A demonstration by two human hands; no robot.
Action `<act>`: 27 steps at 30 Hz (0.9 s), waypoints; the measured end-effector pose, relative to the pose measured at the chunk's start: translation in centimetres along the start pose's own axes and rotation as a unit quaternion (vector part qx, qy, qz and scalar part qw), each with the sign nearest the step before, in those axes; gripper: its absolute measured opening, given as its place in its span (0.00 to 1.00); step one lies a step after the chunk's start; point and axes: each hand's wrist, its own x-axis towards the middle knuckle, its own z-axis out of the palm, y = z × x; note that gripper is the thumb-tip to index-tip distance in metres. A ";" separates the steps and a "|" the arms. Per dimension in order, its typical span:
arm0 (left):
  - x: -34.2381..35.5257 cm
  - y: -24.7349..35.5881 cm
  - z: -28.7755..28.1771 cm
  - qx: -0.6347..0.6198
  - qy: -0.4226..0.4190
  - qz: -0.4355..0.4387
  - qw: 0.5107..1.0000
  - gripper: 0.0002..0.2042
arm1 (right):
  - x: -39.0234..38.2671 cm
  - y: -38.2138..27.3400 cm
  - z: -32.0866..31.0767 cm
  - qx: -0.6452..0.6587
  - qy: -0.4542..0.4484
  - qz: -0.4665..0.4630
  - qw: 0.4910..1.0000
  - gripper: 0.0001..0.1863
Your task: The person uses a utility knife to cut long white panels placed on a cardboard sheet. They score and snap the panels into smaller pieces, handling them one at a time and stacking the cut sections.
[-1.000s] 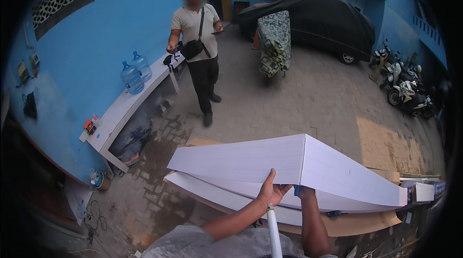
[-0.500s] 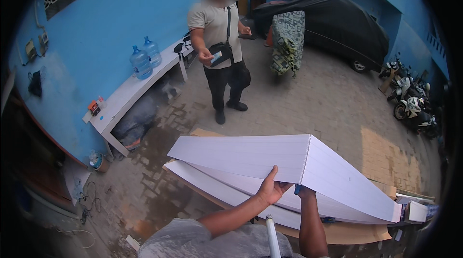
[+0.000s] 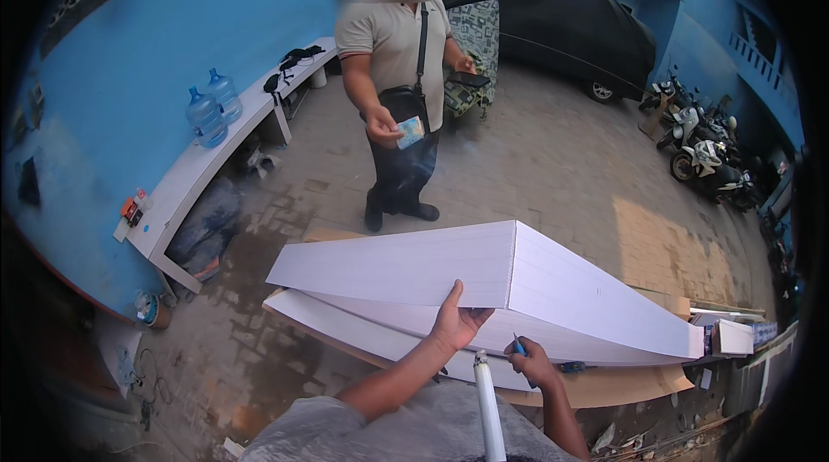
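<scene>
A large white creased board (image 3: 397,263) lies over further white sheets (image 3: 337,322) and brown cardboard (image 3: 648,384). My left hand (image 3: 453,324) grips the upper board's near edge just left of the crease, thumb on top. Below the crease, my right hand (image 3: 531,363) is closed on a blue cutter-like tool (image 3: 519,347). A small dark blue object (image 3: 571,367) lies beside it on the sheets. Close to the camera, a white cigarette (image 3: 488,406) with an ashy tip rises from the lower edge.
A person (image 3: 389,56) stands beyond the boards, holding out small bluish paper (image 3: 408,133) and a phone (image 3: 471,79). At left are a wall bench (image 3: 173,220) with water jugs (image 3: 207,123). Behind stand a covered car (image 3: 570,39) and motorbikes (image 3: 708,168).
The person has stepped closer, arm extended with the paper. My right hand has come out from under the board with the blue tool, moving downward. The view has shifted.
</scene>
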 end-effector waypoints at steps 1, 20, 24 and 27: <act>0.2 0.0 0.0 0.003 0.003 -0.001 1.000 0.25 | -1.0 0.3 -0.4 -0.052 -0.019 -0.023 0.998 0.12; -0.6 1.0 -4.4 0.059 0.041 -0.057 0.996 0.24 | 12.9 -18.8 1.3 0.102 0.149 -0.050 0.982 0.14; -0.5 1.5 -4.3 0.073 0.012 -0.075 0.994 0.26 | 10.0 -18.2 1.0 0.123 0.162 -0.051 0.978 0.16; -0.7 1.9 -3.5 0.106 0.018 -0.074 0.991 0.28 | 6.7 -18.4 1.5 0.129 0.168 -0.063 0.975 0.16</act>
